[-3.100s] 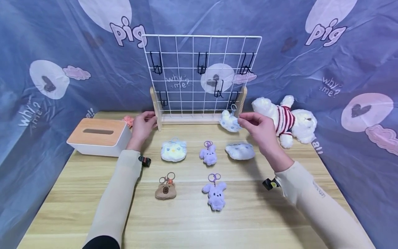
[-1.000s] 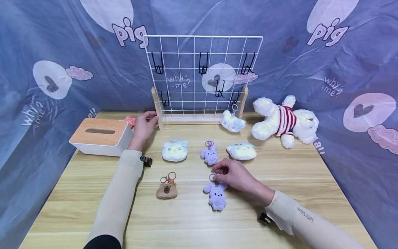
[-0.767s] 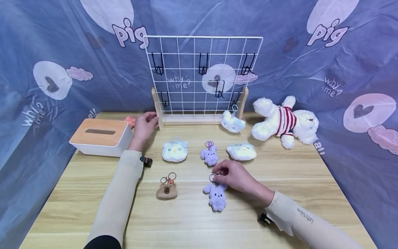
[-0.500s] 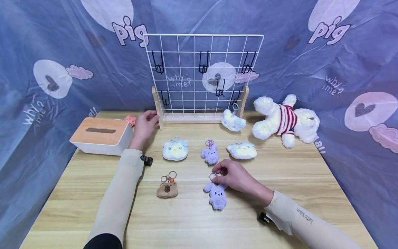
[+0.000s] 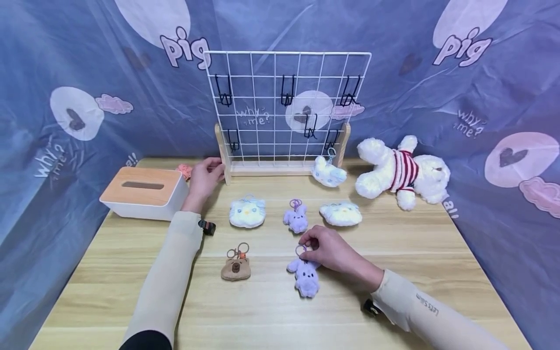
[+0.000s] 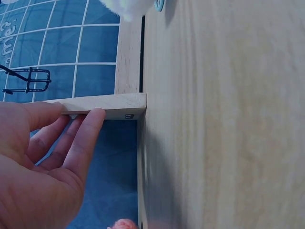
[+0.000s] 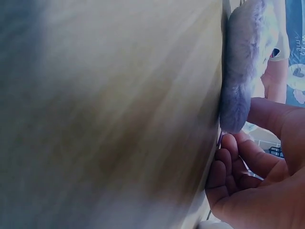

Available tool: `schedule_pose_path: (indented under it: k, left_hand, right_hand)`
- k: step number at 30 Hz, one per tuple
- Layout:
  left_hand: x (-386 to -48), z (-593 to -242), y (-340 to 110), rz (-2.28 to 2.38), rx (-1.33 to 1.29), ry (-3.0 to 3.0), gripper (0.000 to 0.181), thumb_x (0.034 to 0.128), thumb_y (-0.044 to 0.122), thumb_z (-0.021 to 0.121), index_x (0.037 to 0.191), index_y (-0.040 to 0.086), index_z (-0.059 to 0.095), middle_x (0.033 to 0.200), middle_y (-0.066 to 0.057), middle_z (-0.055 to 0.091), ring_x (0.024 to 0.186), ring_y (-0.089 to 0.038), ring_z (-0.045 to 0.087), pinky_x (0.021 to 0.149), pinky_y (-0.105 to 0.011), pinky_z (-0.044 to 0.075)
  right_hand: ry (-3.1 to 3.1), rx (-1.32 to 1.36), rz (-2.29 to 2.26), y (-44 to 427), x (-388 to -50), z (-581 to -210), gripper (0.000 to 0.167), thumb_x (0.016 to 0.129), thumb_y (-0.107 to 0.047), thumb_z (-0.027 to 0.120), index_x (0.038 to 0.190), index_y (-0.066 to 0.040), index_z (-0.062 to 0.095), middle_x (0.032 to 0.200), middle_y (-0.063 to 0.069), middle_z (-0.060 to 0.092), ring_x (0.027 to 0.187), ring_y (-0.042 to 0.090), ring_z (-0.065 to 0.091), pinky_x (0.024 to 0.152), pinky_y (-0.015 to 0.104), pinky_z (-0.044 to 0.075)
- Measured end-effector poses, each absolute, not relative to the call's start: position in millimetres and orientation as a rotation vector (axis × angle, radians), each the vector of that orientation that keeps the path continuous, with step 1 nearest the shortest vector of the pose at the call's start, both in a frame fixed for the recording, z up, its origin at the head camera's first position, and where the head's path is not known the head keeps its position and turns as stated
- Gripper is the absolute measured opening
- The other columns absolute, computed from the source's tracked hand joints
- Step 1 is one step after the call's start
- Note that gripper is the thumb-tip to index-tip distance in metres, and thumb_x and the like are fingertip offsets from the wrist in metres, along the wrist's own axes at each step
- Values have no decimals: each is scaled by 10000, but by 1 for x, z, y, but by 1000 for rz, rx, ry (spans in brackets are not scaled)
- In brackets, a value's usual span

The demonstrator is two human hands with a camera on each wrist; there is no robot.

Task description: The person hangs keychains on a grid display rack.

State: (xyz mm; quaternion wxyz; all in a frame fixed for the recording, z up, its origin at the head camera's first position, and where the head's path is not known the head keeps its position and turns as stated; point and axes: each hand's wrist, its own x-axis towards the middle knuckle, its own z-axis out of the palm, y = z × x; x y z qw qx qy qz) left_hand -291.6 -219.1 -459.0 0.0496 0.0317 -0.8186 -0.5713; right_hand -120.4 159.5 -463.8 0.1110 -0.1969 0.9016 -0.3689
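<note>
My left hand (image 5: 205, 180) is at the left wooden leg (image 6: 102, 103) of the white wire grid rack (image 5: 280, 121). Its thumb and extended fingers touch that leg in the left wrist view. Low over the table, my right hand (image 5: 330, 248) pinches the ring end of a purple plush keychain (image 5: 306, 279); the second ring is hidden by the fingers. In the right wrist view the thumb lies beside the lilac plush (image 7: 243, 67). At the rack's lower right hook, a blue-white cat plush keychain (image 5: 328, 174) appears to hang by its ring.
Around lie a smaller purple keychain (image 5: 296, 218), a cat-head plush (image 5: 247, 213), another white-blue plush (image 5: 341, 214) and a brown capybara keychain (image 5: 236, 269). A tissue box (image 5: 144, 192) stands left, a teddy bear (image 5: 402, 172) right. Black hooks (image 5: 287, 92) jut from the grid.
My right hand has let go of the cat plush by the rack's right leg and come down to the purple keychain's rings. The left hand stays at the left leg.
</note>
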Motion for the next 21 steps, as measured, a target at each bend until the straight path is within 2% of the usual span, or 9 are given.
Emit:
schedule_pose_path:
  k: [12,21]
  left_hand:
    - [-292,-455,-218,-1754,98,-2494,364,1133,112,662,1456,-55,666,1338,-289,695,1144,-339,748,953,-211,711]
    - [-290,-455,-217,-1764,108,-2492,366,1136,102,651,1459,-70,659,1349,-305,691,1197,-417,747,948,-217,714]
  right_hand:
    - [2669,-556,-1008,155,-122,-459,198,864,-106,938,994,-96,788,897,6,677,839,87,574,707,184,503]
    - [2648,-605,-1079,158,-120,-464,169,915,-89,892,855,-161,751,828,-30,682,777,65,589,657,197,529]
